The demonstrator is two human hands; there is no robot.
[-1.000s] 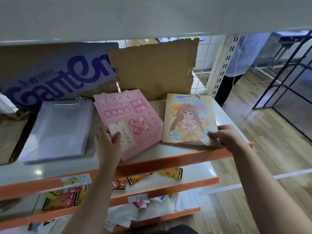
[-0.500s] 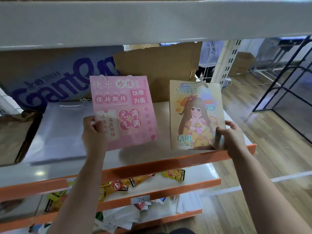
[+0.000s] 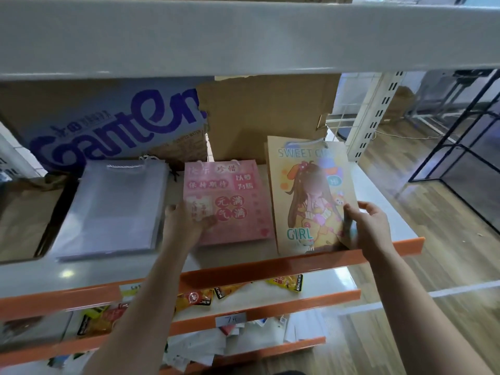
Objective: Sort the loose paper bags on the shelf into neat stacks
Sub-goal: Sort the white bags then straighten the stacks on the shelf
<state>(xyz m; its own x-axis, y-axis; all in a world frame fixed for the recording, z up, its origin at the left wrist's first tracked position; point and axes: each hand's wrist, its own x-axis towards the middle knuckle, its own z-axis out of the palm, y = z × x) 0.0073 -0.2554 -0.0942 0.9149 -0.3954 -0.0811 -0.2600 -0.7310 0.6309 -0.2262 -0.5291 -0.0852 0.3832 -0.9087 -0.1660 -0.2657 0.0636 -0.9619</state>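
The pink bag (image 3: 238,201) was gripped by the left hand (image 3: 186,223), the girl bag (image 3: 305,190) pinched only at 4 o'clock by the right hand (image 3: 370,226); so tilted, it could be dropped.

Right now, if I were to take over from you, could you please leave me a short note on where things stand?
Left hand: holds the lower left corner of the pink bag, which lies about flat on the shelf.
Right hand: pinches the right edge of the cartoon girl bag, which is tilted up off the shelf.
Done: the pale bags lie stacked at the left.
Left: lay the girl bag down and square both bags into neat stacks.
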